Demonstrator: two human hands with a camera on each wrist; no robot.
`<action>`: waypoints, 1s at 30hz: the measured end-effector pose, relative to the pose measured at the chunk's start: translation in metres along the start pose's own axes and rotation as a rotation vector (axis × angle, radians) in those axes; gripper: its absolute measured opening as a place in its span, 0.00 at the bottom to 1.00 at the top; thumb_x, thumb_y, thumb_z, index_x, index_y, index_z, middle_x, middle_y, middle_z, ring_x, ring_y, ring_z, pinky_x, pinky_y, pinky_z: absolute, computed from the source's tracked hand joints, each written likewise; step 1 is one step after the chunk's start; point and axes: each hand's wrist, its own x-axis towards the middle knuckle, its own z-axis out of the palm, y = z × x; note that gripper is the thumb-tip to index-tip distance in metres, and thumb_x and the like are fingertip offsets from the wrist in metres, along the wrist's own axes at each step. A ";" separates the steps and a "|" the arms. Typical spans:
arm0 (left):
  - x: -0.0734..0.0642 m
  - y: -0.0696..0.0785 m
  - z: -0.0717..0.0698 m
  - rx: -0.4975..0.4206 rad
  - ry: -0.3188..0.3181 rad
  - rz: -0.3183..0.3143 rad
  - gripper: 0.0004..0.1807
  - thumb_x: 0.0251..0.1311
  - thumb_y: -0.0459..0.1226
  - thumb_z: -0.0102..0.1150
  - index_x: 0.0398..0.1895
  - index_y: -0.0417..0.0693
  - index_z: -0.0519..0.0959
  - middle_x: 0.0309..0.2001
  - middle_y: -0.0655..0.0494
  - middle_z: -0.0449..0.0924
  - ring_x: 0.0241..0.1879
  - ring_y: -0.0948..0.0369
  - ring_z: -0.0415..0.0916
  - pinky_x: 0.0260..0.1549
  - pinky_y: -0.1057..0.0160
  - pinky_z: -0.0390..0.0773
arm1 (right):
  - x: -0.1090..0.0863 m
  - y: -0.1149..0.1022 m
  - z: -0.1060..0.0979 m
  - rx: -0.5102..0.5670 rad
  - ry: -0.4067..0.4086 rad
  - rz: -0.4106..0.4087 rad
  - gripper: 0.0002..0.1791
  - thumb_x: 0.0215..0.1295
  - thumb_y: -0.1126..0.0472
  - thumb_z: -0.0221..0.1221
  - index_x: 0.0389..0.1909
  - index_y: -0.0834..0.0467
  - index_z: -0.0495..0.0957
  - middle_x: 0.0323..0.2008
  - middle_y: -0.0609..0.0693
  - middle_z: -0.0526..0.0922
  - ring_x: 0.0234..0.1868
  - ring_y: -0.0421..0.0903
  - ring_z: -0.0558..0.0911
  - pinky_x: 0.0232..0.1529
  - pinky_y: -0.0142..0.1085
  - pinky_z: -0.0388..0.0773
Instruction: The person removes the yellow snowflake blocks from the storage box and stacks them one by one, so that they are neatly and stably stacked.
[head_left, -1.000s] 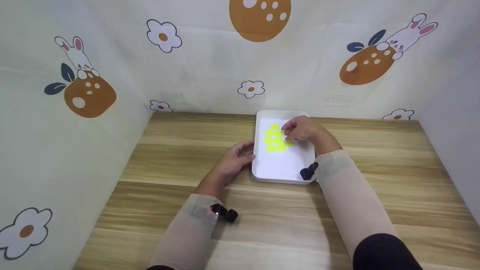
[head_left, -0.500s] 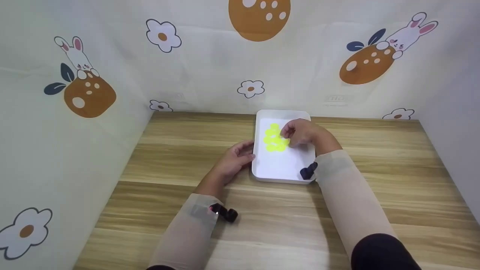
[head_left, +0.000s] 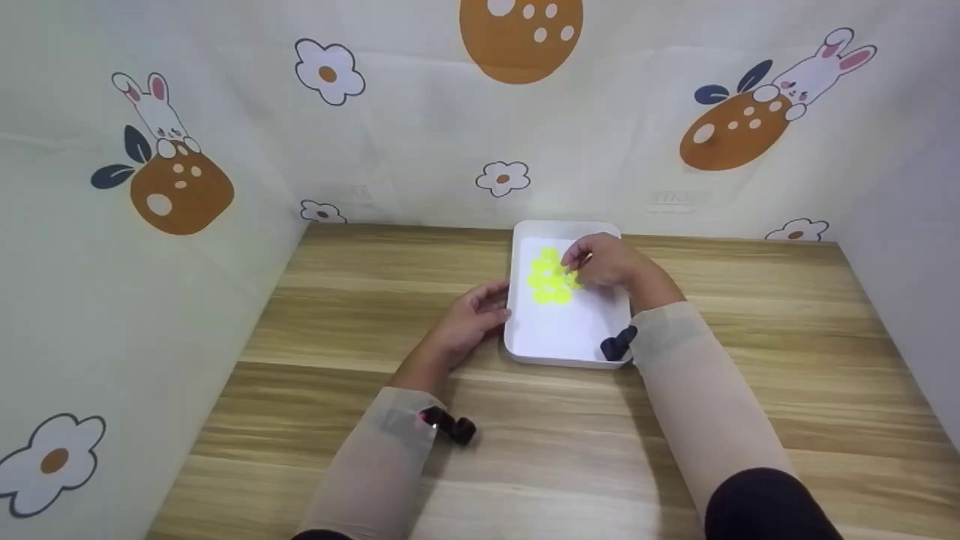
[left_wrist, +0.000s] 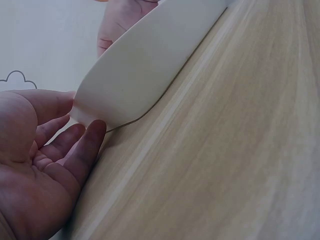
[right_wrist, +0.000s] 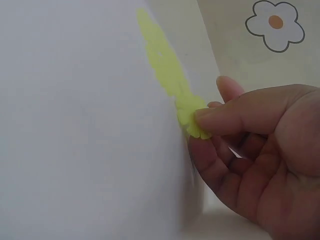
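Note:
A white rectangular tray (head_left: 570, 337) stands on the table against the back cloth. On its floor lies a cluster of several bright yellow flower-shaped pieces (head_left: 541, 295), close together. My right hand (head_left: 604, 259) reaches over the tray's right side and, at the cluster's right edge, pinches a small yellow piece with a scalloped rim (right_wrist: 191, 116) between thumb and forefinger. My left hand (head_left: 469, 322) is at the tray's left side; its thumb and fingertips touch the outer wall (left_wrist: 130, 75). Some of the yellow pieces may be hidden under the right hand.
The wood-grain table (head_left: 360, 307) spreads to both sides and in front of the tray. A pale printed cloth (head_left: 405, 142) closes off the back and sides. A small black camera is worn on each sleeved wrist.
My right hand shifts slightly at the right edge of the cluster, its fingers turning over one yellow piece there. The left hand and the tray stay in place.

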 end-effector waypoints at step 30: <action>-0.002 0.002 0.001 -0.019 0.004 -0.011 0.34 0.73 0.27 0.61 0.80 0.40 0.65 0.78 0.39 0.70 0.80 0.48 0.68 0.76 0.51 0.75 | -0.056 0.015 -0.052 0.312 0.314 -0.021 0.17 0.76 0.61 0.65 0.63 0.55 0.81 0.55 0.52 0.83 0.55 0.49 0.81 0.53 0.29 0.87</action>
